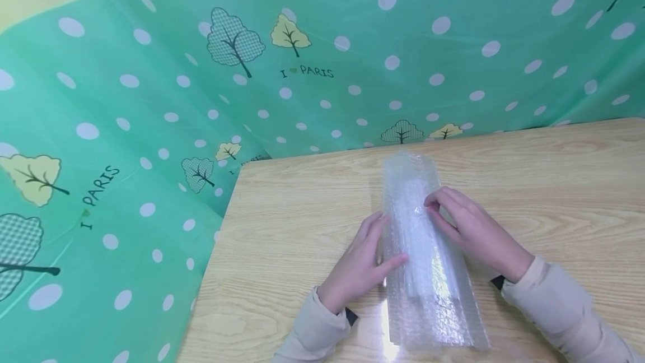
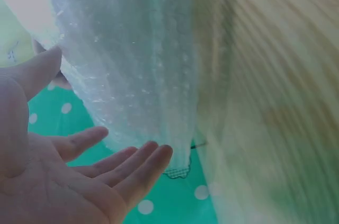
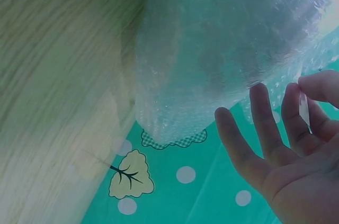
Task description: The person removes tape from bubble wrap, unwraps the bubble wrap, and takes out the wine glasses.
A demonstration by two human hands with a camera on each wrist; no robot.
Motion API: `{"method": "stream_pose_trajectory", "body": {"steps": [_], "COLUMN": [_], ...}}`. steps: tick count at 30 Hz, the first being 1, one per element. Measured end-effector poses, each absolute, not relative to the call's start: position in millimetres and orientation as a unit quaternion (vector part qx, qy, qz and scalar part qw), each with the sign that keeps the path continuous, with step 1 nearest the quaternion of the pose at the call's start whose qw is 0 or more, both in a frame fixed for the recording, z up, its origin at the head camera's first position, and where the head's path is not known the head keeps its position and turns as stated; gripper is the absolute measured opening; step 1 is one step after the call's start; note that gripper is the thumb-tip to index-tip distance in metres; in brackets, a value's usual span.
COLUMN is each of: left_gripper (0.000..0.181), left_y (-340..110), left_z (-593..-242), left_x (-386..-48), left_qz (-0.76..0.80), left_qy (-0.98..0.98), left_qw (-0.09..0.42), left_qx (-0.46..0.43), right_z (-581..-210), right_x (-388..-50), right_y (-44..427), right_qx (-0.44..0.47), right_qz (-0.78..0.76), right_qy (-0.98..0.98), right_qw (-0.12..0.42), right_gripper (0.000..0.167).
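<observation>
A long bundle of clear bubble wrap [image 1: 423, 273] lies lengthwise on the wooden table, folded around something flat and pale that cannot be made out. My left hand [image 1: 359, 262] is spread at its left edge, with the thumb over the top and the fingers along the side. In the left wrist view, the left hand's [image 2: 90, 176] fingers are loosely extended beside the wrap [image 2: 127, 49]. My right hand [image 1: 466, 223] reaches over from the right. In the right wrist view, its thumb and index finger pinch a small clear strip [image 3: 303, 108] near the bubble wrap [image 3: 212, 49].
The light wooden table [image 1: 282, 240] extends to both sides of the bundle. Behind it and on the left hangs a green cloth [image 1: 322, 32] with white dots and printed trees. Light glares off the tabletop near the bundle's lower left edge.
</observation>
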State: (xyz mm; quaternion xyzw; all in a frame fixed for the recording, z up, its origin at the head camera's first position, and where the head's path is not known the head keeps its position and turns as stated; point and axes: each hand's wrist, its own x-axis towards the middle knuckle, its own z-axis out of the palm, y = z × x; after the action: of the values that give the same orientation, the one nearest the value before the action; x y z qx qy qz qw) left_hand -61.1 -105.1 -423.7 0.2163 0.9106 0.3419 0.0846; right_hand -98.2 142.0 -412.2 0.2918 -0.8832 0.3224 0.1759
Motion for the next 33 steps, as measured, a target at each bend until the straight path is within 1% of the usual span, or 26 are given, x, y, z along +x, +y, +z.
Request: {"method": "stream_pose_trajectory", "body": {"steps": [5,11,17,22,27,33], "left_gripper": [0.07,0.066,0.076,0.083,0.084,0.084], "left_y": [-103.1,-97.8,-85.2,-79.2,-81.4,-83.6], "left_z": [-419.4,-412.8,-405.9,-404.5,-404.0,-402.9], "left_x": [-60.2,-57.5,-51.8,-49.5,-48.9,-48.9], "left_qz": [0.335,0.344,0.35,0.324,0.297,0.293], "left_qy": [0.91,0.906,0.912,0.924,0.934,0.935], "left_qw": [0.057,0.052,0.066,0.055,0.046,0.047], "left_qx": [0.239,0.243,0.202,0.195,0.195,0.194], "right_z": [-412.6,-413.9,-414.6,-415.1,-415.6,-415.0], "right_x": [-98.6,-99.0,-99.8,-100.2,-98.8,-96.8], "right_y": [141.5,141.2,141.6,142.5,143.0,143.9], "right_qx": [0.287,0.285,0.289,0.295,0.293,0.284], "right_qz": [0.322,0.328,0.324,0.325,0.327,0.331], "right_qy": [-0.885,-0.884,-0.883,-0.881,-0.885,-0.89], "right_qw": [0.177,0.175,0.179,0.179,0.156,0.132], "right_gripper": [0.027,0.034,0.038,0.046,0.057,0.066]}}
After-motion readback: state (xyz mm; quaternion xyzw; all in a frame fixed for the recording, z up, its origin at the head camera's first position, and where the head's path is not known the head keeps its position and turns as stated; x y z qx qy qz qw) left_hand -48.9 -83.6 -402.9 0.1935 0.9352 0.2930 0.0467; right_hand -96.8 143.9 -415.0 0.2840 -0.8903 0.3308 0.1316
